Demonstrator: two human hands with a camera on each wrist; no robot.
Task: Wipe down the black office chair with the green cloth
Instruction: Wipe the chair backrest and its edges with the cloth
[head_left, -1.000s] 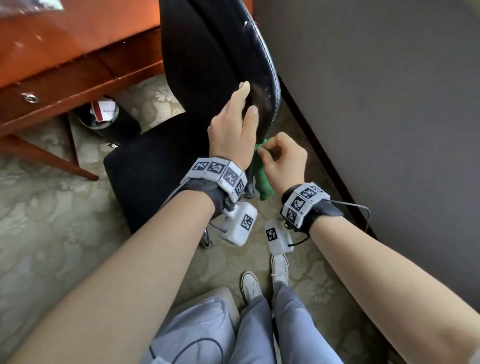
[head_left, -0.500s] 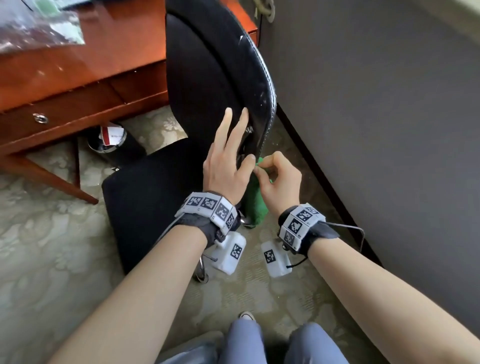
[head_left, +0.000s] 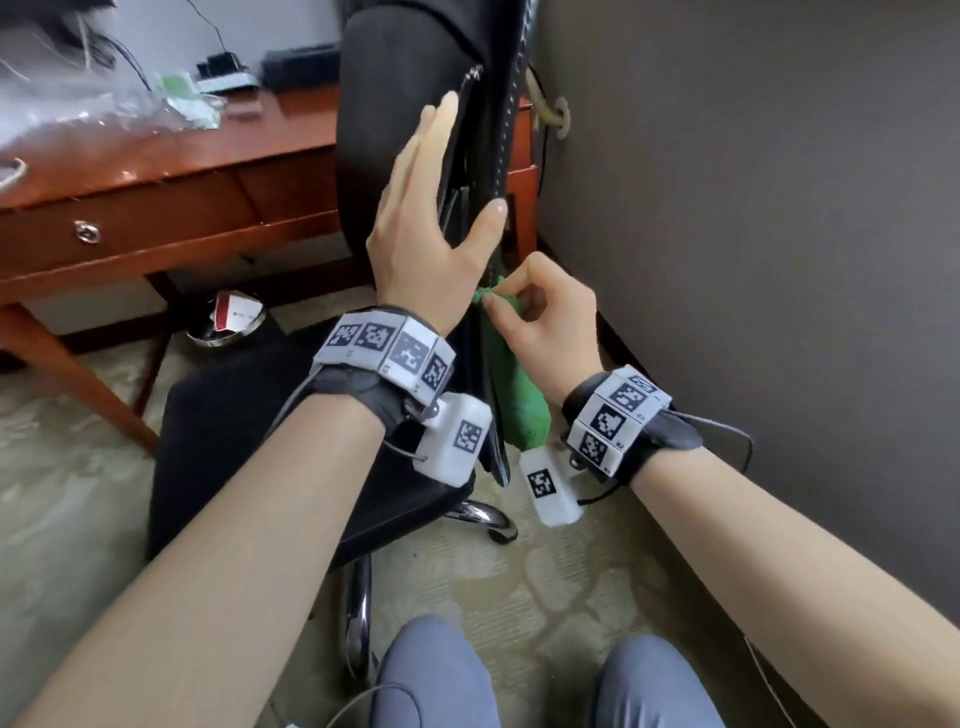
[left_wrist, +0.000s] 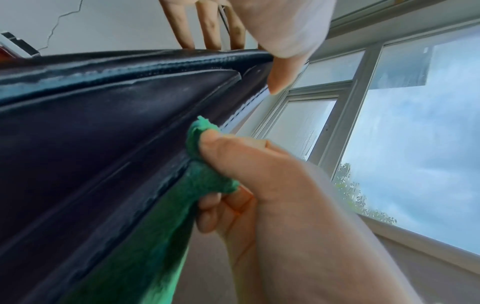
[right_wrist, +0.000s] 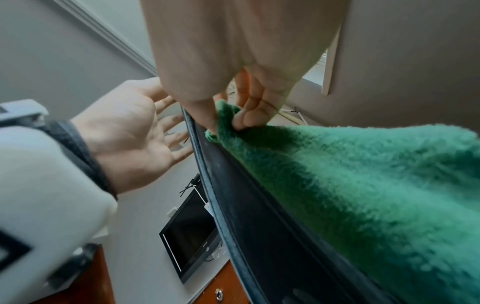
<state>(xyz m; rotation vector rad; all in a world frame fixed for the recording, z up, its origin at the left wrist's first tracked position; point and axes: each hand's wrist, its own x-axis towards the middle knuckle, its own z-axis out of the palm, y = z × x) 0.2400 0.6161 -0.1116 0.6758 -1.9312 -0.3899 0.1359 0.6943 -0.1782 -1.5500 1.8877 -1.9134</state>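
The black office chair (head_left: 379, 130) stands before me, its backrest edge-on and its seat (head_left: 218, 441) at lower left. My left hand (head_left: 426, 234) lies flat against the backrest with straight fingers, thumb spread toward the stitched rim (left_wrist: 244, 111). My right hand (head_left: 540, 317) pinches the top of the green cloth (head_left: 519, 395) between thumb and curled fingers, right against the backrest's rear edge. The cloth (right_wrist: 363, 195) hangs down along that edge (right_wrist: 233, 205). In the left wrist view the cloth (left_wrist: 202, 144) touches the seam.
A grey wall (head_left: 753, 260) rises close on the right of the chair. A wooden desk (head_left: 156, 208) with drawers stands behind it, a small bin (head_left: 228, 322) under it. The chrome chair base (head_left: 363, 613) and my knees (head_left: 441, 675) are near the bottom.
The view has risen along the backrest. My left hand slid higher up the chair and flattened. The right hand keeps pinching the cloth at the rear edge, now higher on the backrest.
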